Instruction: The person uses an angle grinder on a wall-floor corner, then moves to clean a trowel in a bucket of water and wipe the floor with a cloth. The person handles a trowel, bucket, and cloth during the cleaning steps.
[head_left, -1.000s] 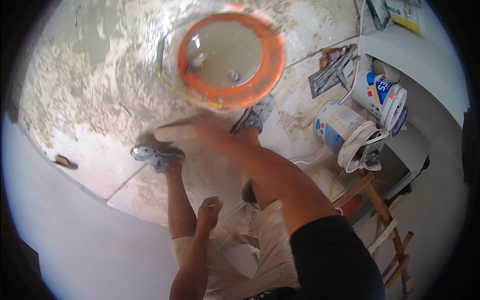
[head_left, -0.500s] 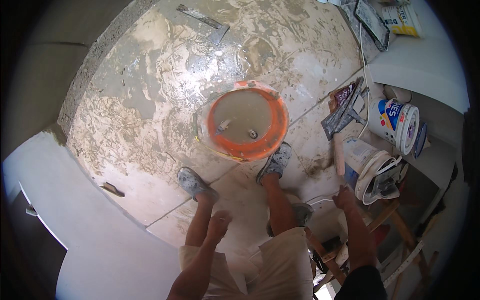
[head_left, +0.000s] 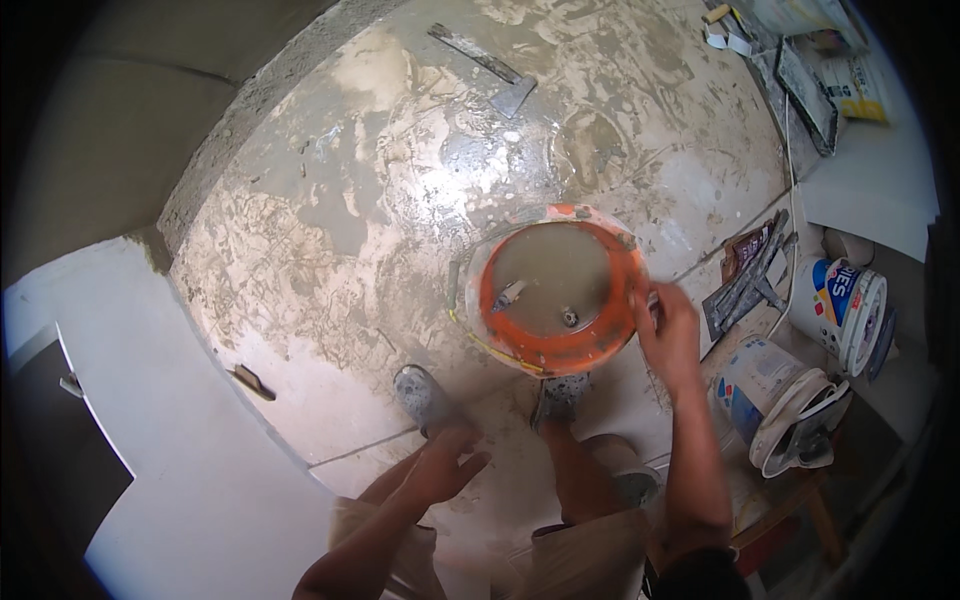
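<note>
An orange bucket [head_left: 575, 355] of murky grey water stands on the floor before my feet. A small pale piece [head_left: 508, 296] and a round metal-looking piece [head_left: 569, 317] show in the water. At the bucket's right rim, my right hand [head_left: 668, 332] has its fingers curled against the edge; they are slightly blurred. My left hand [head_left: 450, 466] hangs empty above my left shin, with thumb and fingers apart. A yellowish handle [head_left: 490, 345] lies along the bucket's near left side.
Mortar-smeared tiles surround the bucket. A scraper [head_left: 512, 97] lies farther off. To the right are trowels [head_left: 745, 290], two white pails [head_left: 765, 390], a cable [head_left: 792, 200] and a wooden frame [head_left: 825, 515]. A small tool [head_left: 252, 382] lies by the left wall.
My right hand has moved from beside the near white pail to the bucket's right rim. My left hand has opened its fingers. The whole view has shifted, with the bucket lower and farther right.
</note>
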